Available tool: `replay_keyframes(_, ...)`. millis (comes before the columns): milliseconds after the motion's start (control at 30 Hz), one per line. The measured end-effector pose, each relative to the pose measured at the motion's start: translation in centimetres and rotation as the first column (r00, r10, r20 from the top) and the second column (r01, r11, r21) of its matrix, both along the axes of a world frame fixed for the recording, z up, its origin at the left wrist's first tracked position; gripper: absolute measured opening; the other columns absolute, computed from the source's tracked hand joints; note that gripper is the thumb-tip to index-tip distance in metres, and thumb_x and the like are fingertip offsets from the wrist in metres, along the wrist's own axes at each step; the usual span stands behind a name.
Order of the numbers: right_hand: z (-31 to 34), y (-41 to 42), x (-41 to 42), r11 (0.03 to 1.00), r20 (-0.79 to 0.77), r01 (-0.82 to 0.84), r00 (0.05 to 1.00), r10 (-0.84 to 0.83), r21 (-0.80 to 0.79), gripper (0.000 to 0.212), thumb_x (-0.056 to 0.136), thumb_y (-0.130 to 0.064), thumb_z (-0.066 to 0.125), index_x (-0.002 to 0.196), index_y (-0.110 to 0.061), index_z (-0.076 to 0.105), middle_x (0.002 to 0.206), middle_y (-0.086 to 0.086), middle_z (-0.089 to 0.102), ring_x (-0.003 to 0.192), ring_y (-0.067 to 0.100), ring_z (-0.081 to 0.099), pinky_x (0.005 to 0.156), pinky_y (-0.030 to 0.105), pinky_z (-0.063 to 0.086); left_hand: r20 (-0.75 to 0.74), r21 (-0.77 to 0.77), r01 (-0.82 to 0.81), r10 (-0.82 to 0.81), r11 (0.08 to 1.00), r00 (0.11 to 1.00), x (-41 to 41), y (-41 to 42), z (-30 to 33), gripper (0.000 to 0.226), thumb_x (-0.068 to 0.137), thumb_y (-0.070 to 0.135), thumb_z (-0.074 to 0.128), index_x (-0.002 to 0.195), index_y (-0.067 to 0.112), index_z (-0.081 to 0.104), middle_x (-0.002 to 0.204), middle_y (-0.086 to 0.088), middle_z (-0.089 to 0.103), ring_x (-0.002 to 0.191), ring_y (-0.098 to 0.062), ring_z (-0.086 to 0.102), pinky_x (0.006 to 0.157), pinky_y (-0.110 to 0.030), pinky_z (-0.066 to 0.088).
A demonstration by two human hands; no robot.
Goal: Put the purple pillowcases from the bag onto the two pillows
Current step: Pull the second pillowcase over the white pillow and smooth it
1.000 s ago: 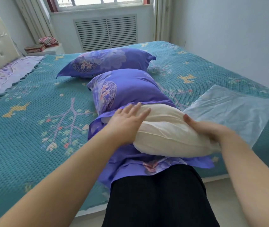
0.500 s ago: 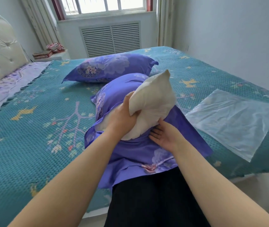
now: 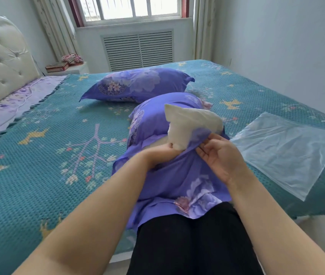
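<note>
Your left hand (image 3: 162, 153) grips the white pillow (image 3: 192, 126) near the bed's (image 3: 38, 155) front edge; your right hand (image 3: 220, 155) pinches the purple pillowcase (image 3: 177, 179). If this pinch slips, the corner may bunch outside.

- Bed (image 3: 38, 155): headboard (image 3: 1, 56) far left, window (image 3: 132, 6) + vent (image 3: 138, 49) behind.
- Cased pillow (image 3: 138, 84) lies mid-bed, toward the rear.
- 2nd pillow (image 3: 193, 124) in front of it, partly inside pillowcase (image 3: 177, 175), near front edge.
- Plastic bag (image 3: 284, 151) flat on bed, right of 2nd pillow.
- Nightstand (image 3: 68, 69) behind bed, left of vent.
</note>
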State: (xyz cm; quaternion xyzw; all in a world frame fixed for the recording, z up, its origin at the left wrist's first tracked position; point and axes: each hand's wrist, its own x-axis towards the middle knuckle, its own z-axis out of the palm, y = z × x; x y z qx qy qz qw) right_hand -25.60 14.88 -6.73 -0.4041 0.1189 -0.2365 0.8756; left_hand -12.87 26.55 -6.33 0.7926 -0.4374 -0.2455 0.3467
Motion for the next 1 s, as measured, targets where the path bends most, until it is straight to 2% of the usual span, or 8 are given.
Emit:
replay_keyframes(100,-1.2,0.3,1.1,0.869,-0.022,0.235,0.962,-0.272,-0.436,0.017,0.079,0.003,0.055,0.091,-0.009,0.058,0.084,0.011,0.062,0.076,0.016,0.057,0.066,0.021,0.049,-0.261,-0.190,-0.041,-0.011,0.981,0.965,0.4,1.5,1.1,0.062,0.086,0.024,0.062,0.141,0.017,0.034,0.136,0.009,0.047,0.121,-0.003,0.047,0.101,-0.018,0.035)
replay_keyframes(200,-1.4,0.2,2.7,0.463,0.014,0.355,0.805,-0.593,-0.812,0.040,0.065,-0.030,0.065,0.097,-0.007,0.060,0.100,0.018,0.058,0.094,0.028,0.056,0.084,0.034,0.047,0.278,-0.475,-0.170,0.331,0.863,0.902,-2.3,2.0,0.1,0.086,0.081,0.032,0.068,0.147,0.018,0.016,0.143,0.001,0.033,0.131,-0.012,0.035,0.108,-0.019,0.027)
replay_keyframes(400,-1.3,0.6,3.8,-0.325,0.466,0.334,0.631,-0.620,-0.885,0.056,0.088,-0.025,0.056,0.139,-0.023,0.033,0.140,0.019,0.039,0.129,0.036,0.036,0.109,0.044,0.029,0.567,-0.529,-0.176,0.500,0.830,0.655,-3.3,2.4,-1.4,0.052,0.083,0.027,0.053,0.132,0.014,0.044,0.131,-0.009,0.053,0.114,-0.029,0.052,0.093,-0.033,0.038)
replay_keyframes(467,-1.3,-0.1,4.4,-0.461,0.544,0.323,0.667,-0.509,-0.827,0.048,0.096,-0.024,0.048,0.140,-0.033,0.030,0.147,0.015,0.028,0.133,0.038,0.031,0.111,0.049,0.028,0.655,-0.449,-0.171,0.453,0.877,0.604,-2.8,1.8,-1.0,0.038,0.079,0.021,0.048,0.115,0.011,0.059,0.109,-0.011,0.066,0.099,-0.032,0.060,0.082,-0.038,0.041)
replay_keyframes(567,-0.7,-0.7,4.7,-0.508,0.482,0.240,0.767,-0.424,-0.828,0.054,0.089,-0.010,0.055,0.137,-0.030,0.041,0.149,0.014,0.027,0.131,0.037,0.038,0.100,0.052,0.041,0.656,-0.364,-0.155,0.371,0.918,0.657,-2.5,1.1,-0.1,0.021,0.079,0.018,0.041,0.087,0.008,0.058,0.085,-0.016,0.065,0.079,-0.037,0.059,0.061,-0.037,0.037)
replay_keyframes(767,3.0,-1.2,3.3,-0.221,0.057,-0.053,0.884,-0.464,-0.974,0.045,0.085,-0.026,0.040,0.124,-0.017,0.060,0.107,0.015,0.069,0.100,0.033,0.064,0.089,0.040,0.048,0.634,-0.242,-0.157,0.279,0.957,0.721,-1.8,0.6,1.7,0.037,0.090,0.016,0.040,0.123,0.026,0.054,0.109,-0.013,0.066,0.095,-0.036,0.061,0.072,-0.039,0.045)
replay_keyframes(867,5.5,-1.8,3.0,-0.087,-0.296,-0.378,0.831,-0.471,-0.922,0.023,0.092,-0.027,0.049,0.090,-0.011,0.066,0.091,0.013,0.067,0.091,0.025,0.062,0.080,0.035,0.043,0.627,-0.302,-0.211,0.360,0.930,0.690,-0.8,-0.3,3.2,0.024,0.085,0.012,0.043,0.104,0.020,0.056,0.106,-0.006,0.060,0.095,-0.035,0.059,0.074,-0.040,0.044)
replay_keyframes(1000,7.8,-3.8,1.9,0.086,-0.796,-0.821,0.513,-0.322,-0.564,0.041,0.084,-0.057,0.049,0.086,-0.018,0.061,0.099,0.001,0.064,0.089,0.017,0.058,0.086,0.034,0.048,0.701,-0.142,-0.254,0.279,0.957,0.657,0.1,-0.9,3.9,0.014,0.082,0.017,0.048,0.093,0.020,0.058,0.106,-0.006,0.063,0.094,-0.034,0.059,0.066,-0.033,0.034)
